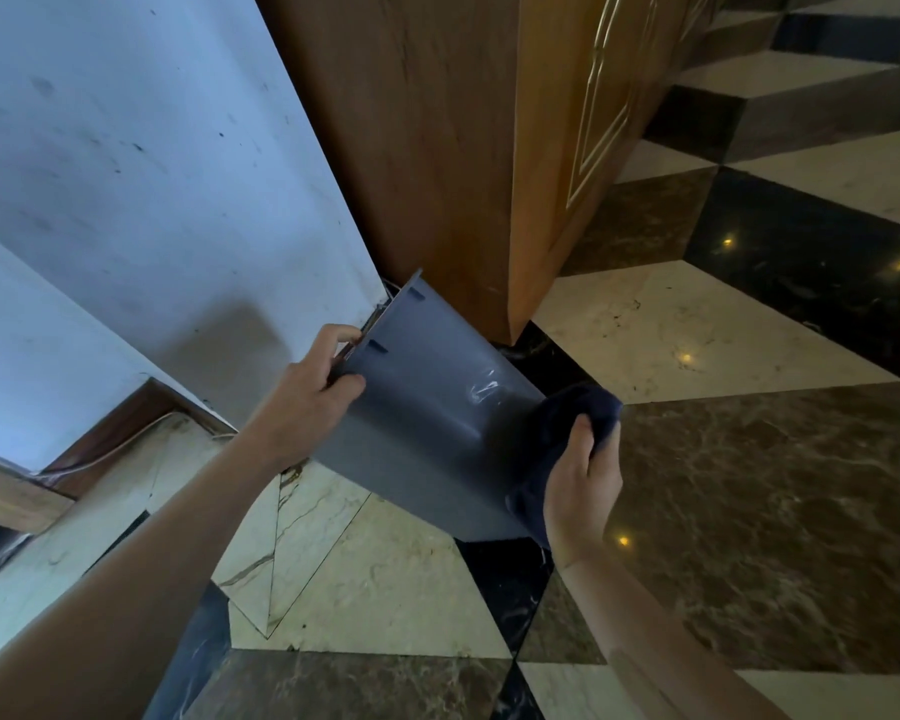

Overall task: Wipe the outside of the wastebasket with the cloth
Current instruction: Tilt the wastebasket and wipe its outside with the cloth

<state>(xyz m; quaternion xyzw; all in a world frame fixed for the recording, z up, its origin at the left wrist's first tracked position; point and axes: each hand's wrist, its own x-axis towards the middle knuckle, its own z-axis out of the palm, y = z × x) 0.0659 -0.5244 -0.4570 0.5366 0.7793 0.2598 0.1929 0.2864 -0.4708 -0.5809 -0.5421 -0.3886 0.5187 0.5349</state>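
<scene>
At the far left a pale, scuffed wall [141, 148] slopes down to a dark wooden skirting board [110, 433], with a thin light cable running along its foot. From the lower left corner a bare forearm reaches up to the left hand [307, 394], which is clamped on the open rim of the grey plastic wastebasket [427, 439]: the thumb lies flat on the outer wall and the fingers curl over the edge into the mouth. The wastebasket is tipped well over, its mouth towards the wall and its base towards the lower right, and it is held up off the marble floor [671, 330], just in front of the bottom corner of a brown wooden cabinet [437, 148]. Two small slots show in its wall near the rim, and a glossy patch shines on its side close to the base. At the base end a dark blue cloth [572, 418] is pressed against the wastebasket's outer wall and wraps down around its bottom corner. The right hand [583, 485] grips that cloth, thumb on top and fingers closed behind it. Beyond it the floor spreads in cream, brown and black tiles with small points of reflected light.
</scene>
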